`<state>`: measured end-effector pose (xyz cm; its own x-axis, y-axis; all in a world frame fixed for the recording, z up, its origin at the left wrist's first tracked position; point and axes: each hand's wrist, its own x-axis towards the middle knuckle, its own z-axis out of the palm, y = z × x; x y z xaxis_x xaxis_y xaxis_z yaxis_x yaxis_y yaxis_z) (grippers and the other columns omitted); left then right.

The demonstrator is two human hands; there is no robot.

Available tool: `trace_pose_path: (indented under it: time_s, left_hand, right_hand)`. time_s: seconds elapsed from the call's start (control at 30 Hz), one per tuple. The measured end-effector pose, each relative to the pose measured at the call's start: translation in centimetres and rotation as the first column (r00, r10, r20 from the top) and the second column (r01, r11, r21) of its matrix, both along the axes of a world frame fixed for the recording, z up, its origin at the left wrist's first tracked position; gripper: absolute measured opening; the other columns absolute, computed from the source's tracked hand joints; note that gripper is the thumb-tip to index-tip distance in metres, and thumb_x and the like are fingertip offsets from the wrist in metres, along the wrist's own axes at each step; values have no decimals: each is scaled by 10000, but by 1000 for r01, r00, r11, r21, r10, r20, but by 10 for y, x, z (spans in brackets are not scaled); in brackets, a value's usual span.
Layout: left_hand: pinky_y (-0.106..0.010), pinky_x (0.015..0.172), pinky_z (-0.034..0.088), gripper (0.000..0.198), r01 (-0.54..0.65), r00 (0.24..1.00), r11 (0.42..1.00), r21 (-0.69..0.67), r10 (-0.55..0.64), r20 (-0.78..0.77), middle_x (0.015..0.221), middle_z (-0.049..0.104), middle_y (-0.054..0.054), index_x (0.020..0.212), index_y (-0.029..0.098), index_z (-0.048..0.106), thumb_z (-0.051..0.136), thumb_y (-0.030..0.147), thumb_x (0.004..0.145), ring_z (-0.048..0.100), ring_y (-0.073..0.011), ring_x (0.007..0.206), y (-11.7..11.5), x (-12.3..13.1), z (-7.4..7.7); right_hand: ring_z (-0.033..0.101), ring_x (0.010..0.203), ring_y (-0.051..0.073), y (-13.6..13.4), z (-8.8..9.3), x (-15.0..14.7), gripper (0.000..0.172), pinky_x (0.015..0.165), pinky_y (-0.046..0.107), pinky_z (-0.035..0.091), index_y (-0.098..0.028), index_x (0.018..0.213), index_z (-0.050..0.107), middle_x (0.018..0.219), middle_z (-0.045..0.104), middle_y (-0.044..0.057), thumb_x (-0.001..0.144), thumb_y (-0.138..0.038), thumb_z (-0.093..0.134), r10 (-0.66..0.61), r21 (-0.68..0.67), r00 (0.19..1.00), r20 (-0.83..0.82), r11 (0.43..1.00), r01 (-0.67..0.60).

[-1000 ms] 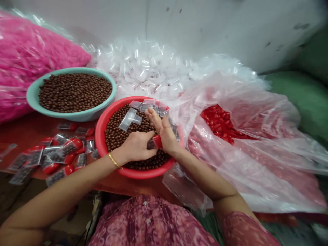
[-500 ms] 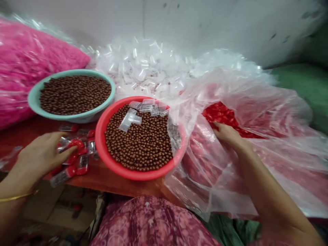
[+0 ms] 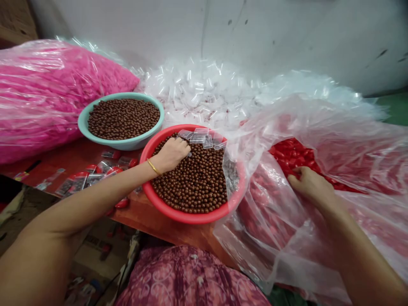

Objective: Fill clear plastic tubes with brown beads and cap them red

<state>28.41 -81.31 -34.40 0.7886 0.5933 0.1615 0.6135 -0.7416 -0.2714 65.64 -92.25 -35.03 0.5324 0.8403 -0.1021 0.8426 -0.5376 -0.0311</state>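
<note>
My left hand (image 3: 174,154) is closed, fingers down, over the brown balls (image 3: 194,187) in a red basin (image 3: 188,217). A bit of a small clear plastic container (image 3: 189,154) shows at its fingertips. More clear containers (image 3: 200,137) lie on the balls by the basin's back rim. At the right, my right hand (image 3: 310,186) reaches into the mouth of a translucent plastic bag (image 3: 274,212) of small red caps (image 3: 295,156). Its fingers are curled at the edge of the caps, and what they hold is hidden.
Filled clear containers with red caps (image 3: 95,174) lie left of the red basin, under my left forearm. Behind them stands a light green basin (image 3: 127,145) of brown balls, beside a bag of pink pieces (image 3: 63,93). Clear containers (image 3: 197,91) are heaped along the wall.
My left hand has moved right from the filled containers into the red basin and closed there. My right hand stays at the red caps. The view has swung left.
</note>
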Motion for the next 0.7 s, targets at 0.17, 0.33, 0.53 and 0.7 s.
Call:
trace_pose_path:
  time_s: [0.17, 0.33, 0.53, 0.7]
  left_hand:
    - [-300, 750, 429, 181, 9, 983, 894, -448, 74, 168, 913, 647, -84, 950, 130, 587, 435, 207, 885, 597, -196, 860, -13, -3, 15]
    - [-228, 654, 416, 171, 97, 921, 526, -845, 274, 276, 827, 615, -22, 917, 132, 532, 500, 255, 803, 568, -133, 737, -21, -6, 13]
    - [-225, 614, 423, 245, -60, 922, 504, -862, 360, 147, 743, 610, -14, 883, 139, 559, 453, 355, 836, 575, -126, 648, -19, -7, 12]
    - [-258, 599, 443, 351, -268, 946, 652, -709, 316, -67, 712, 636, -45, 1129, 113, 527, 315, 289, 911, 599, -156, 600, -32, -4, 27]
  right_hand:
    - [592, 834, 269, -10, 3, 11, 427, 661, 328, 371, -116, 1193, 543, 947, 638, 166, 848, -357, 468, -146, 81, 989, 3, 986, 145]
    - [495, 622, 173, -18, 3, 12, 281, 661, 310, 378, -175, 999, 573, 736, 554, 30, 743, -292, 580, -187, 352, 967, -172, 905, 237]
    - [501, 543, 155, -26, 25, -22, 193, 594, 301, 406, -223, 753, 465, 612, 513, -12, 599, -256, 577, -140, 466, 873, -467, 800, 378]
    - [532, 499, 166, -30, 30, -33, 319, 492, 268, 383, -234, 769, 452, 570, 535, -18, 486, -329, 567, -42, 502, 779, -625, 743, 443]
